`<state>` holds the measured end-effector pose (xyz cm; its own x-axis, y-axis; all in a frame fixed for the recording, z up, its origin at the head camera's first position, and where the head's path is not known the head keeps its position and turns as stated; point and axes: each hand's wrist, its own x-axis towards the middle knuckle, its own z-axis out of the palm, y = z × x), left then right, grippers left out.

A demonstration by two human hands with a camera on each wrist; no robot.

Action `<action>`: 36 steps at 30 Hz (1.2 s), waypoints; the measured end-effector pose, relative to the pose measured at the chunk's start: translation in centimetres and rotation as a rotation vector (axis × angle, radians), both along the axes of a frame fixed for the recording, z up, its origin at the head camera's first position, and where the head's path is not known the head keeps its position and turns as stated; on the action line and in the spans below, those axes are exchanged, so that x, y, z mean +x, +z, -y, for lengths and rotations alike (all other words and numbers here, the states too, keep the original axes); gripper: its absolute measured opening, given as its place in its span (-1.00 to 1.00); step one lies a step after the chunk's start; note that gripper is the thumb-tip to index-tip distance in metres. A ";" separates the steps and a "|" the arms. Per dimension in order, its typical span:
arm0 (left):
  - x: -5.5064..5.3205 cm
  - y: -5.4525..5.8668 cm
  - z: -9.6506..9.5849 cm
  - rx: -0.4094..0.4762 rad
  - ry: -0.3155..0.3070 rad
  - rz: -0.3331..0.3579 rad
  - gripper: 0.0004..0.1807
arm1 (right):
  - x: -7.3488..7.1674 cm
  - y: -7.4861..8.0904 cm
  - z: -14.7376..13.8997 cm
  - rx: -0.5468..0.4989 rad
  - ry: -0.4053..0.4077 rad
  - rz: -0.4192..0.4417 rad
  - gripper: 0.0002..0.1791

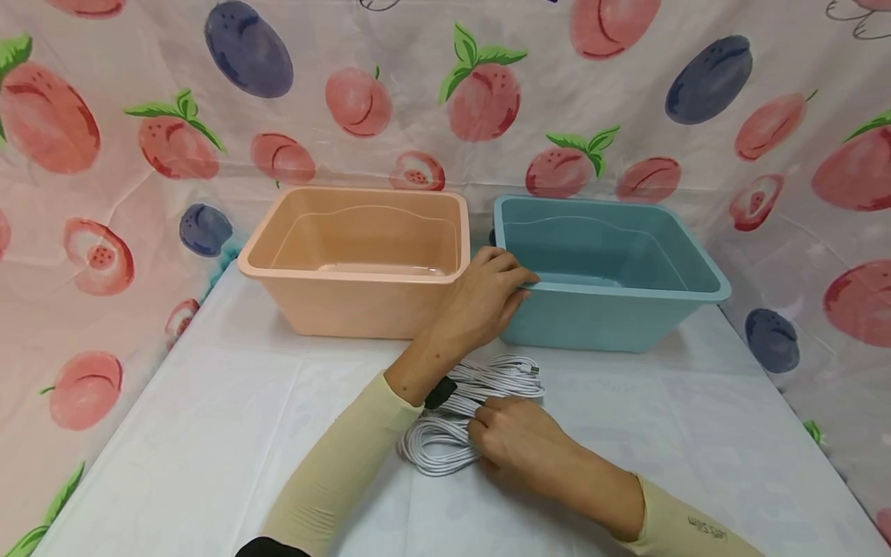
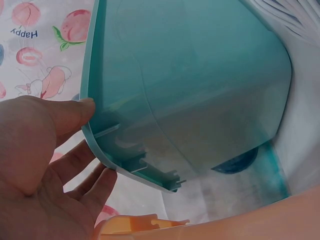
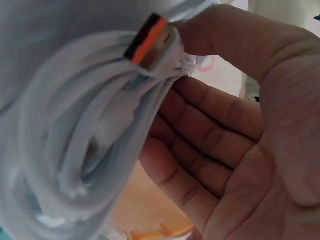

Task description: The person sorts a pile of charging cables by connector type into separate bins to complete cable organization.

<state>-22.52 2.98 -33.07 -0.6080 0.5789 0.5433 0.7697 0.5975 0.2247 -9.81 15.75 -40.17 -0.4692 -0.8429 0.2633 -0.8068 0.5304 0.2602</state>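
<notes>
My left hand (image 1: pixel 483 298) grips the near left corner of the teal bin (image 1: pixel 578 317). In the left wrist view, the thumb lies over the bin's rim (image 2: pixel 89 132) and the fingertips are beneath it. My right hand (image 1: pixel 525 445) pinches a coiled white USB cable (image 1: pixel 438 449) at its tied middle, on the table in front of the bins. Up close in the right wrist view, a USB plug (image 3: pixel 154 42) with an orange insert sits by the thumb. More white cable coils (image 1: pixel 504 371) lie just beyond, partly hidden by the left wrist.
Left of the teal bin stands a peach-orange bin (image 1: pixel 348 305), its right rim close to my left hand. Both bins sit at the back of the white-covered table (image 1: pixel 209 449). A fruit-print cloth (image 1: pixel 418 93) hangs behind and along the sides.
</notes>
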 end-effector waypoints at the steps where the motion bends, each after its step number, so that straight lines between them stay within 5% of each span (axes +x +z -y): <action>1: 0.0 0.0 0.0 0.000 0.000 -0.001 -0.78 | 0.0 0.2 -0.1 0.004 -0.004 0.008 -0.71; 15: -0.2 0.1 0.0 -0.020 0.004 0.003 -0.77 | 0.3 3.1 -1.7 0.064 -0.040 0.136 -0.68; 36: -0.1 -0.1 0.0 -0.011 -0.005 0.004 -0.78 | 0.6 6.4 -4.2 -0.045 -0.076 0.062 -0.66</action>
